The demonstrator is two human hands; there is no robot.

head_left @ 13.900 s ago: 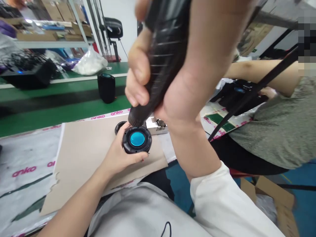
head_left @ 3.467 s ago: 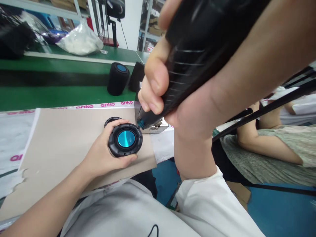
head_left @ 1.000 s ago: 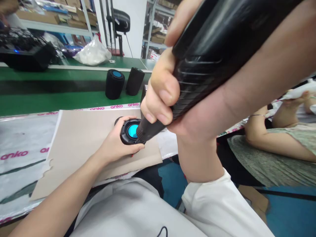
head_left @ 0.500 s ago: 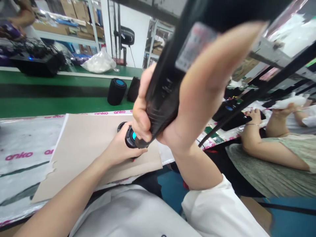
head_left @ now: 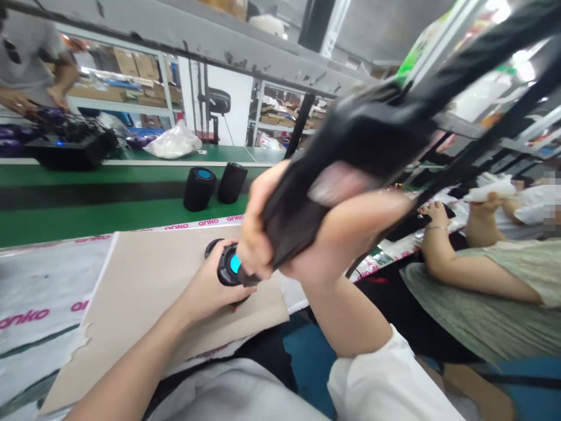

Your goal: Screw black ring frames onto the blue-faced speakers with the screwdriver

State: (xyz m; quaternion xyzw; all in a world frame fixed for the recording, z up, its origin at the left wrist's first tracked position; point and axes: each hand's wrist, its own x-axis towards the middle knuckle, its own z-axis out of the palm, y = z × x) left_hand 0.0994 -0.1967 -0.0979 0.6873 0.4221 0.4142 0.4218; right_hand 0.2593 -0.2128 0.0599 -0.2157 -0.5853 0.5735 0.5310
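My left hand [head_left: 213, 286] is wrapped round a small black speaker [head_left: 225, 270] with a bright cyan disc on its face, low over the sheet of brown cardboard [head_left: 153, 275]. My right hand [head_left: 315, 251] grips a black electric screwdriver [head_left: 372, 140] close to the camera, its body slanting up to the right. The tool's lower end points down at the speaker beside the disc. Whether its tip touches is hidden by my right fingers. A pale label on the tool is blurred.
Two black cylindrical speakers, one with a blue top [head_left: 200, 190] and one plain [head_left: 232, 182], stand on the green belt [head_left: 144, 216]. A white plastic bag [head_left: 173, 141] lies behind. At right sits a co-worker [head_left: 477, 269]; another person [head_left: 39, 64] stands far left. A metal beam [head_left: 175, 35] crosses above.
The view has tilted upward, so the scene sits lower and the overhead beam shows. The screwdriver's upper end has come into view. Both hands keep their holds by the speaker.
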